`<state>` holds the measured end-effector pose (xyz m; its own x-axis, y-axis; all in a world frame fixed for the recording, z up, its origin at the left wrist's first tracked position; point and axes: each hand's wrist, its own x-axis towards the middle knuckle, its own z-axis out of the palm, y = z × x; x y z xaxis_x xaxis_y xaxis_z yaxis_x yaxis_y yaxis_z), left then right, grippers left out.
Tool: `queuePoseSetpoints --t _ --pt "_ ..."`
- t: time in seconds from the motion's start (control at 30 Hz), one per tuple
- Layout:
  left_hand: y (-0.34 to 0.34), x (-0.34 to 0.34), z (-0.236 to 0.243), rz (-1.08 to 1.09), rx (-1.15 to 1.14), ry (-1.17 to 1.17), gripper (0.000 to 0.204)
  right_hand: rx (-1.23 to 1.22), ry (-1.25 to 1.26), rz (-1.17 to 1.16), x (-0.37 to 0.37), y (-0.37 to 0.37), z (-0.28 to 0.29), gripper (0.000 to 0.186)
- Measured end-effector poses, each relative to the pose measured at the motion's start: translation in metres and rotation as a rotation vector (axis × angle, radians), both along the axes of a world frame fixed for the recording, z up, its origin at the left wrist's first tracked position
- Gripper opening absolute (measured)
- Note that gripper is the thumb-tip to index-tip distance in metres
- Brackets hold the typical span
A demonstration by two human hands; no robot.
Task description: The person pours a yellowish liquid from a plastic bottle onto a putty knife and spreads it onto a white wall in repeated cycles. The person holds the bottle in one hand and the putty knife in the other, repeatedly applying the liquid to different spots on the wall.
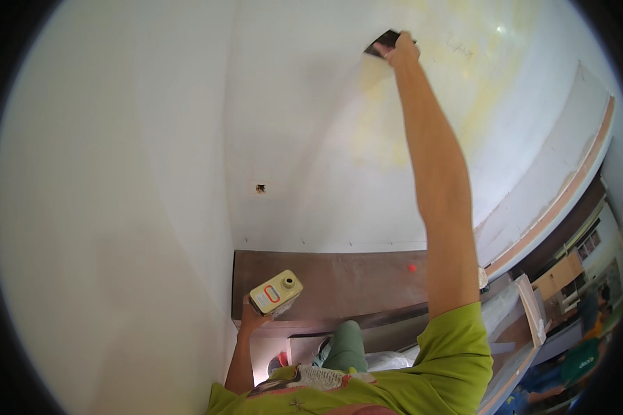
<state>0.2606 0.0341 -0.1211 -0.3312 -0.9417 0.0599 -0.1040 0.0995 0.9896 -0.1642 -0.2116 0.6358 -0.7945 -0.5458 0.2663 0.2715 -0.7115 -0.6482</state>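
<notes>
Right hand (399, 47) stretched high overhead, fingers closed on a dark flat scraper (382, 43), blade pressed flat to the white wall (311, 138) so its edge meets the surface. Yellowish stains on the wall just below and beside that hand. Left hand (255, 317) low by the waist, gripping a cream can (276, 292) tilted on its side, cap end up; red-bordered rectangular label faces up. Brown shelf (339, 280) just behind the can.

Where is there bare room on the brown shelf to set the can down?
The brown shelf top is bare between the cream can in the left hand and the small red dot. The right end is crowded by the raised arm; the right hand presses a dark scraper to the wall.
</notes>
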Motion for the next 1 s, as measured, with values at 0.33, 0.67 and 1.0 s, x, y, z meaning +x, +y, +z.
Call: queuePoseSetpoints --t 0.33,0.67,1.0 --pt "-0.003 0.001 -0.02 -0.029 0.029 -0.008 0.111 0.326 1.093 -0.646 0.06 0.026 0.136 0.035" --pt "-0.004 0.0 -0.025 -0.045 0.089 0.04 0.109 0.356 1.947 -1.219 0.084 0.045 -0.082 0.05" --pt "-0.003 0.002 -0.02 -0.041 -0.024 0.005 0.108 0.524 1.972 -1.082 0.051 0.077 -0.3 0.063"
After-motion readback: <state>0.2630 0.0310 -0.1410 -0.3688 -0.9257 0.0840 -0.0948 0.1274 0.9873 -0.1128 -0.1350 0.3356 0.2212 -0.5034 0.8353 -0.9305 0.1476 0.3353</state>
